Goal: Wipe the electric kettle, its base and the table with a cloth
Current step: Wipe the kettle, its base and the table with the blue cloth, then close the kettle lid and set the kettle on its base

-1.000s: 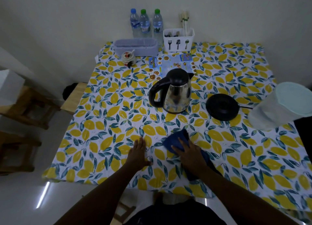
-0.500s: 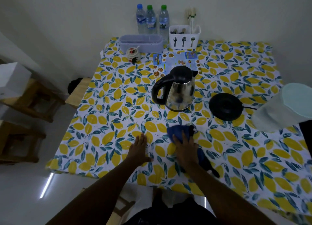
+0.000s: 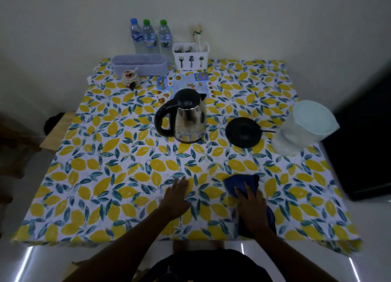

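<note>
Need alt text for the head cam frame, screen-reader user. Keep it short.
A person's right hand presses a blue cloth flat on a lemon-print table, while the left hand rests flat beside it. Beyond them a steel electric kettle stands off its black base, which lies to its right. Water bottles and a cutlery holder line the far wall.

Both bare forearms reach forward from the bottom of the view. The left hand (image 3: 176, 198) lies palm down, fingers together and straight, flat on the worktop (image 3: 118, 169). The right hand (image 3: 250, 204) is also palm down, fingers spread, pressing on a blue cloth (image 3: 241, 183) rather than closing a grip round it. The hands are near each other but apart.
</note>
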